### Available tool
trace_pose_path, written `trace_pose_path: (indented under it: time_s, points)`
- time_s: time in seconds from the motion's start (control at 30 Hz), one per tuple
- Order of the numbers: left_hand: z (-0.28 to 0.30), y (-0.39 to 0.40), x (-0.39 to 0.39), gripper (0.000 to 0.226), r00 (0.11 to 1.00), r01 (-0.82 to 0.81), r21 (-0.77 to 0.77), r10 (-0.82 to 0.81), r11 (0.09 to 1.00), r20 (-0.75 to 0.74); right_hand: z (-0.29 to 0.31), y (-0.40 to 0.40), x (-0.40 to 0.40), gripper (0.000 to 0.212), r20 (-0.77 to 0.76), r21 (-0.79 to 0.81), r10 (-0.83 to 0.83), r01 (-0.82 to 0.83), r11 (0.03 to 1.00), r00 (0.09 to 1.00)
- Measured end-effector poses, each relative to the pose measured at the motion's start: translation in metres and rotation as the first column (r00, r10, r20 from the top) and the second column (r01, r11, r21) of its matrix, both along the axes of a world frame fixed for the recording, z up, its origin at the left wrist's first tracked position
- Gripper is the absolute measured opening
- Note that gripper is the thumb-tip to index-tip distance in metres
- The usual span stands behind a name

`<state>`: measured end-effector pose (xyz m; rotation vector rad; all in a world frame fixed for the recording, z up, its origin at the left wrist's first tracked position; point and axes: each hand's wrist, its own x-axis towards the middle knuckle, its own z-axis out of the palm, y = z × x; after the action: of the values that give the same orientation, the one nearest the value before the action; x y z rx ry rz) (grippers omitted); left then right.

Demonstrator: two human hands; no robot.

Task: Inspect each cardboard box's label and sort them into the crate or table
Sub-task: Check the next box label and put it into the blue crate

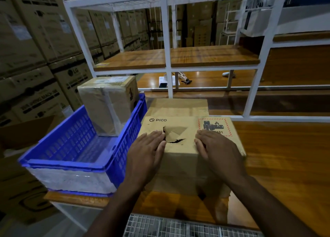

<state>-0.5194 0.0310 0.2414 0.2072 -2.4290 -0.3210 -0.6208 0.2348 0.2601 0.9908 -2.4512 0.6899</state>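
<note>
**A:** What is under the hands?

**B:** A cardboard box [180, 153] printed with "PICO" sits on a wooden table [285, 156]. Its top face is torn and caved in at the middle. A red-bordered battery warning label [215, 127] is printed on the top, just beyond the right hand's fingertips.

**A:** How are the hands placed?

**B:** Both lie flat on the box top, fingers straight and together, palms down, gripping nothing. The left hand [147, 151] rests on the left side of the tear, its fingertips at the edge of the hole. The right hand [217, 148] rests on the right side of the tear. The damaged patch lies between the two hands.

**A:** What lies to the left of the left hand?

**B:** A blue plastic crate [75, 147], touching or nearly touching the box's left side. Inside it, at the far end, stands a second cardboard box [107, 104], upright and wrapped in clear tape.

**A:** And beyond the hands?

**B:** Another flat cardboard piece [178, 107] lies directly behind the PICO box. Past that rises a white metal shelf frame [168, 40] with wooden boards. Far to the left, tall stacked cartons [35, 40] marked "LG" fill the wall.

**A:** Anything nearer than the hands?

**B:** A metal wire grid [169, 226] runs along the bottom edge, below the forearms.
</note>
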Motion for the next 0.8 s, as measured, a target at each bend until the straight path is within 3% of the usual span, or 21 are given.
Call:
trace_pose_path:
  time_s: [0.23,0.47,0.6,0.7,0.73,0.8]
  points:
    - [-0.002,-0.002,-0.008,0.037,0.998,-0.004,0.003,0.005,1.0,-0.055,-0.001,-0.003,-0.006,0.019,-0.055,-0.024,0.005,-0.007,1.0,0.998]
    - [-0.003,0.0,-0.007,0.038,0.998,-0.014,-0.028,0.012,0.999,-0.062,-0.008,0.0,0.0,0.036,-0.057,0.011,-0.008,0.008,1.0,0.998]
    - [0.008,0.002,-0.011,0.035,0.995,-0.06,0.096,0.068,0.994,-0.077,0.005,-0.001,-0.005,0.026,0.001,-0.002,0.007,-0.007,1.0,1.0]
    - [0.018,-0.004,-0.013,0.022,0.994,-0.07,0.271,0.09,0.96,-0.062,0.011,0.004,-0.011,0.031,0.093,0.053,-0.002,-0.003,0.999,0.996]
    - [0.02,-0.011,-0.014,0.024,0.992,-0.102,0.319,0.119,0.942,-0.033,0.011,0.007,-0.018,0.035,0.127,0.079,-0.061,0.052,0.996,0.99]
    - [0.022,-0.025,-0.015,0.05,0.98,-0.198,0.403,0.191,0.894,0.06,0.012,0.014,-0.031,0.049,0.215,0.1,-0.249,0.233,0.967,0.944]
